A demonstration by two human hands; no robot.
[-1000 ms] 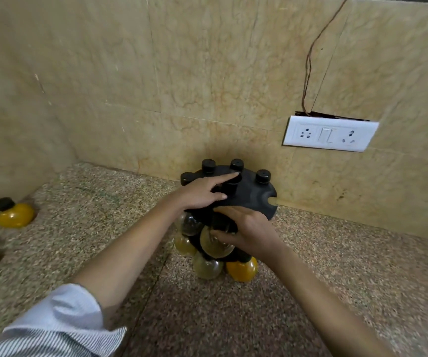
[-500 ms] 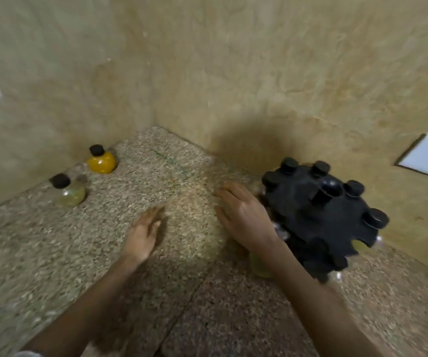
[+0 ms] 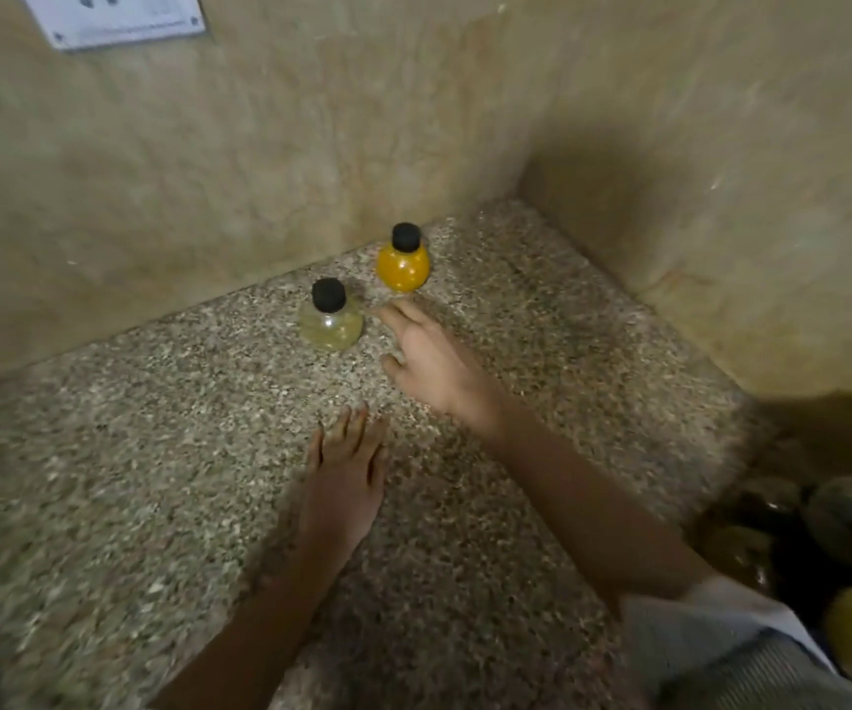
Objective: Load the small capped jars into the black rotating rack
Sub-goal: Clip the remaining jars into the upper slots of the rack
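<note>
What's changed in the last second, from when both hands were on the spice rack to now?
Both hands let go of the black rack, now at the frame's lower right edge. The right hand has reached, open, toward the two loose jars, fingertips near the orange jar and pale jar; the left hand hovers open over the counter. The jars stand untouched by the wall.

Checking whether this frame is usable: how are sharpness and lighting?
Head view: the two jars, orange and pale, read fairly sharp; the counter smears toward the edges; the rack sits in dark shadow at lower right, blurred; walls bend from the wide lens.
</note>
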